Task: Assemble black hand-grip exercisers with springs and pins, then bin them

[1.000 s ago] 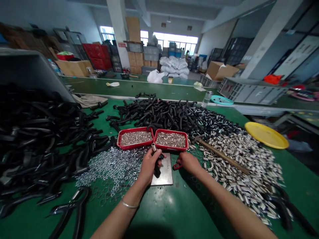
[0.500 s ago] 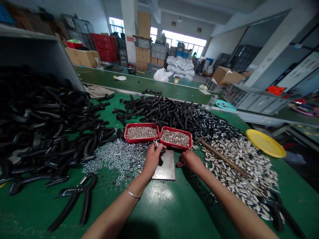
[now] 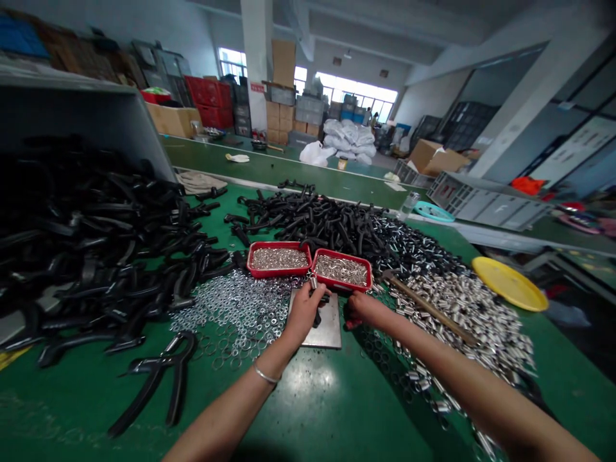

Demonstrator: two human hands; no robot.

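My left hand (image 3: 304, 311) is closed round a small black plastic part (image 3: 317, 317), with a silver spring-like piece (image 3: 314, 282) sticking up by the thumb. It is over a square metal plate (image 3: 320, 339) on the green table. Just to the right, my right hand (image 3: 364, 309) is curled round a small red-handled tool (image 3: 353, 324), most of it hidden by the fingers. Behind the hands, two red trays touch: the left tray (image 3: 249, 269) and the right tray (image 3: 369, 282) both contain small metal pins or rivets.
Silver rings (image 3: 240, 311) lie scattered at left, near black handles (image 3: 154, 231) and an assembled plier-like tool (image 3: 161, 366). A hammer (image 3: 433, 309) lies across silver cylinders (image 3: 491, 321). Black parts (image 3: 308, 215) are heaped behind the trays. At right is a yellow lid (image 3: 510, 285).
The camera view has shifted slightly, so the table things sit a little differently in frame. My left hand has moved slightly right with the black part, and my right forearm reaches in more from the right.
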